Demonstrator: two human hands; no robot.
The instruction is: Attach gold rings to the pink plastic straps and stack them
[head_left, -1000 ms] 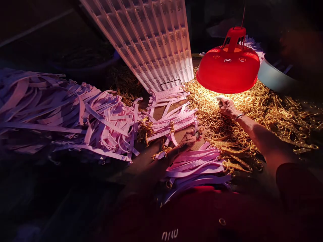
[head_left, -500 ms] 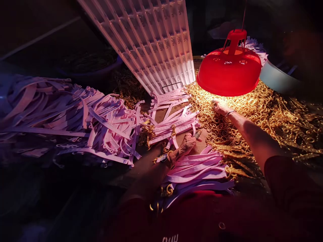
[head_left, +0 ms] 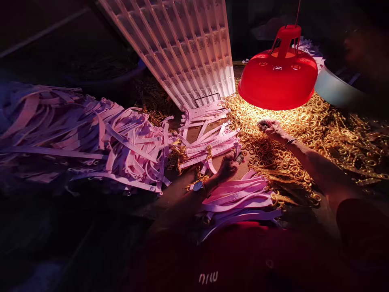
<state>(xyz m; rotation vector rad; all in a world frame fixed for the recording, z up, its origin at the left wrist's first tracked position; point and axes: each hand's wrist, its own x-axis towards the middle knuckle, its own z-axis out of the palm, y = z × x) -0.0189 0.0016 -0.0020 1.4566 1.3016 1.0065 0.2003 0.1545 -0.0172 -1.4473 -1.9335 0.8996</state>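
Densely, gold rings (head_left: 261, 149) surround the right grip (head_left: 272, 129).

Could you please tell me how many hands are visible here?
2: the left hand beside pink straps, the right hand at the gold-coloured rings. Any others could be hidden in the dark.

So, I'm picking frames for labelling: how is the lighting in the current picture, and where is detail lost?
Head view: the red lamp glares on the gold rings beneath it, washing out the nearest, and lights the right grip; the left grip sits dimmer; the piled pink straps soften into shadow toward the left edge; the lower left corner is nearly black.
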